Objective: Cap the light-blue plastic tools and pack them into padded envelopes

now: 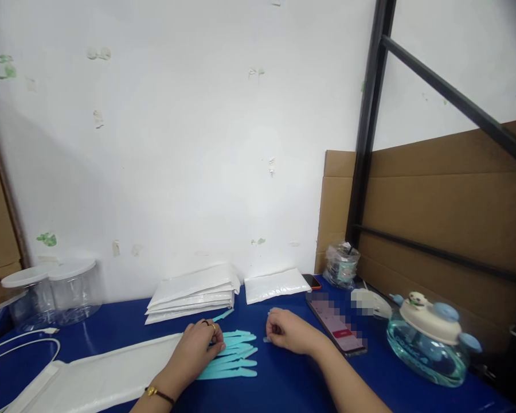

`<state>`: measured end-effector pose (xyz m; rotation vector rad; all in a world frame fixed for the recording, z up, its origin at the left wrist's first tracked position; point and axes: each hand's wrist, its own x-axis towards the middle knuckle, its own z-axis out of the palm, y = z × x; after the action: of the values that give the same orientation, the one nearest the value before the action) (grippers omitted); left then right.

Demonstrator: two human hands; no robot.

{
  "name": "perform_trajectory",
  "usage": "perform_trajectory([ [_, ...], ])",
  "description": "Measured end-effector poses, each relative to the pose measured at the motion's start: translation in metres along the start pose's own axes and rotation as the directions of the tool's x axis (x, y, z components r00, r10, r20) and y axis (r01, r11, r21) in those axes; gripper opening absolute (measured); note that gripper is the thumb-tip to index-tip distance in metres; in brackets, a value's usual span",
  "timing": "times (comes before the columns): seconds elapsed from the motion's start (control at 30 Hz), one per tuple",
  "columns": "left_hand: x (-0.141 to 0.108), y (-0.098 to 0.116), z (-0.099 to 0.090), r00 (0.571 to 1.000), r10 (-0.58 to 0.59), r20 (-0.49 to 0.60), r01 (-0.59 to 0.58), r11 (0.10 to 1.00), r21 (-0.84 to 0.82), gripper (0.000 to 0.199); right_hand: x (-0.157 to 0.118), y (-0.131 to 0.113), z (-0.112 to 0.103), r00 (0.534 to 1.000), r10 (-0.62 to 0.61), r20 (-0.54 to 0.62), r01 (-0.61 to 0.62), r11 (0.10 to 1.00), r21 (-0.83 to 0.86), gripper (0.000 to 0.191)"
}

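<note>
My left hand is closed, fingers curled and thumb pressed in, over a row of turquoise strips. One more turquoise strip sticks out past its fingertips, and the hand seems to grip it. The strips lie side by side at the right end of a long white padded mailer, partly hidden by the hand. To the right, my right hand is curled in a pinch just above the blue table. Small clear film-like bits show at its fingers; their kind is unclear.
White padded mailers are stacked at the back, with another mailer beside them. A phone, a teal bottle and a wrapped cup stand right. Clear lidded jars and a white cable are left.
</note>
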<state>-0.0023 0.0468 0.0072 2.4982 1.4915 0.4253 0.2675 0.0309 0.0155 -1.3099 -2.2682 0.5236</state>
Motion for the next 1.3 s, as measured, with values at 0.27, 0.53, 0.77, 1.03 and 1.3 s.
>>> perform_trajectory([
  [0.27,0.003,-0.006,0.003,0.999,-0.006,-0.037,-0.003,0.973,-0.231,0.02,0.005,0.003,0.004,0.991,0.127,-0.049,-0.091,0.883,0.461,0.012],
  [0.53,0.003,-0.005,0.003,1.0,0.011,0.013,-0.002,0.829,-0.56,0.022,0.019,0.016,0.026,0.948,0.186,-0.258,0.017,0.78,0.625,0.024],
  [0.77,0.003,-0.005,0.003,1.0,0.007,0.027,0.012,0.772,-0.636,0.023,0.019,0.004,0.027,0.929,0.129,-0.347,0.108,0.803,0.587,0.018],
  [1.03,0.006,-0.008,0.007,0.999,-0.008,0.035,0.029,0.725,-0.688,0.021,0.018,-0.001,0.028,0.934,0.099,-0.344,0.123,0.814,0.568,0.015],
  [1.3,0.008,-0.006,0.015,1.0,0.008,0.024,0.01,0.743,-0.669,0.021,0.016,-0.016,0.025,0.939,0.062,-0.338,0.101,0.89,0.444,0.009],
])
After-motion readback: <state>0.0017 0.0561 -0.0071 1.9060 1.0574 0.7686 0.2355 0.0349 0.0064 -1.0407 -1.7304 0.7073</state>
